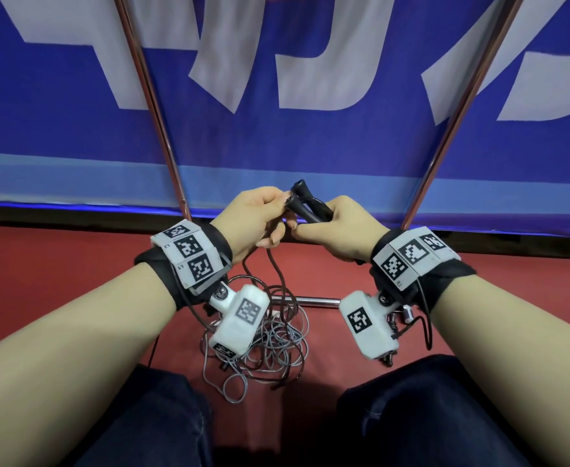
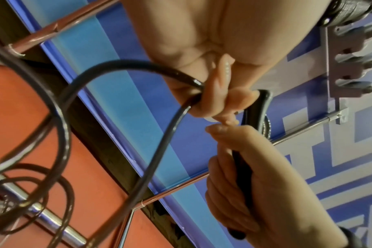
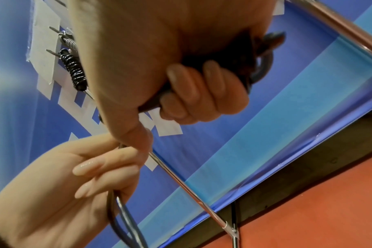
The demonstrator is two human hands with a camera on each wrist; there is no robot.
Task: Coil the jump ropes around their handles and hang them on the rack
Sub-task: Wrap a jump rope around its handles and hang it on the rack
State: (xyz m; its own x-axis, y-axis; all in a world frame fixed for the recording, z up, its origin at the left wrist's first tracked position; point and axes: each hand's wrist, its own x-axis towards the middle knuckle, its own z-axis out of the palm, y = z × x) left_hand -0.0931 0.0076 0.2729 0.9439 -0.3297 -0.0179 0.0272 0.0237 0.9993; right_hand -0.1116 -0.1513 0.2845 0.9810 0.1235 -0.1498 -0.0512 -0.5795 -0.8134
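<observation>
Head view: right hand point(image 1: 339, 227) grips both black handles point(image 1: 308, 207) together, fingers clenched round them. Left hand point(image 1: 253, 224) pinches the dark rope point(image 1: 273, 264) just beside the handle tips; the rest trails down to a tangled pile point(image 1: 263, 348) on the red floor point(image 1: 74, 264), below the handles. Judgement: start wraps at the tips, keep tension even, lay turns side by side, feed slack slowly to avoid snagging grey rope point(image 1: 276, 338).

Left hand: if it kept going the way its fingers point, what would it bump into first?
Probably the right hand. The left hand points sideways across the black handles, and the two hands nearly touch there, though exact depth is unclear.
</observation>
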